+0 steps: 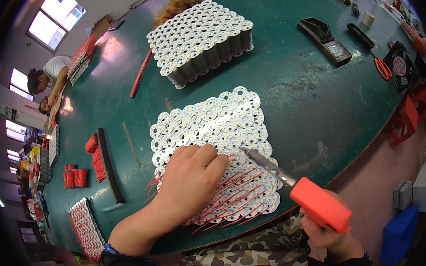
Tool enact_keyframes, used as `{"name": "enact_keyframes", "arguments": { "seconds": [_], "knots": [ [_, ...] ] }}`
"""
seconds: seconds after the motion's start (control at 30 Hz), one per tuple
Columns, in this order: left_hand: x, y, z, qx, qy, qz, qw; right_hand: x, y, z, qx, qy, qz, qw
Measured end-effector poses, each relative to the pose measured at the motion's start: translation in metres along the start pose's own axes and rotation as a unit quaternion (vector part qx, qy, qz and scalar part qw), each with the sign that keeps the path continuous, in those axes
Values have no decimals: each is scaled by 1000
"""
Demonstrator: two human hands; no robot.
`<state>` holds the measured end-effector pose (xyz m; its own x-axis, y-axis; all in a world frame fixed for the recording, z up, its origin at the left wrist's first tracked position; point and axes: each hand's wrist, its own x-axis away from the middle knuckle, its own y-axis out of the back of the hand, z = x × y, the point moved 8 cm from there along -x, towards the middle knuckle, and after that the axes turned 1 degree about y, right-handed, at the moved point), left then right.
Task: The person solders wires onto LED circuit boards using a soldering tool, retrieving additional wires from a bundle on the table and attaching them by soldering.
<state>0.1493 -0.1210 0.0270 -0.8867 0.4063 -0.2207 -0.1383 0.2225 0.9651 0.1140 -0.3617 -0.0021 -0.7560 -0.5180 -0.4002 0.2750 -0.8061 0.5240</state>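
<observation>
A panel of round white LED boards [198, 124] lies flat on the green table in front of me. Several thin red wires [233, 196] run slantwise over its near half. My left hand [190, 176] rests on the panel, fingers curled closed around red wires; ends stick out on both sides of the fist, though the fingertips are hidden. In my right hand [319, 233], closed around its orange-red handle, is a soldering iron [274, 171]. Its tip points left at the boards, just beyond my left fingers; whether it touches them I cannot tell.
Farther off stands a thick stack of the same boards [200, 38]. Left lie red wire bundles [75, 177], a dark bar [109, 165] and a wired panel [87, 230]. At right are a black tray [337, 50], scissors [383, 68] and a fan [403, 65]. A person [54, 72] leans over the left edge.
</observation>
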Motion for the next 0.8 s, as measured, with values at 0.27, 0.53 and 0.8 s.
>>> {"name": "enact_keyframes", "arguments": {
  "seconds": [0.27, 0.53, 0.8],
  "knots": [
    [-1, -1, -2, -7, -2, 2, 1000, 14, 6, -7, 3, -37, -25, 999],
    [2, 8, 0, 20, 15, -70, 997, 19, 9, -9, 14, -44, -25, 999],
    [0, 13, -7, 21, -4, -56, 998, 20, 11, -7, 11, -28, -32, 999]
  ]
}}
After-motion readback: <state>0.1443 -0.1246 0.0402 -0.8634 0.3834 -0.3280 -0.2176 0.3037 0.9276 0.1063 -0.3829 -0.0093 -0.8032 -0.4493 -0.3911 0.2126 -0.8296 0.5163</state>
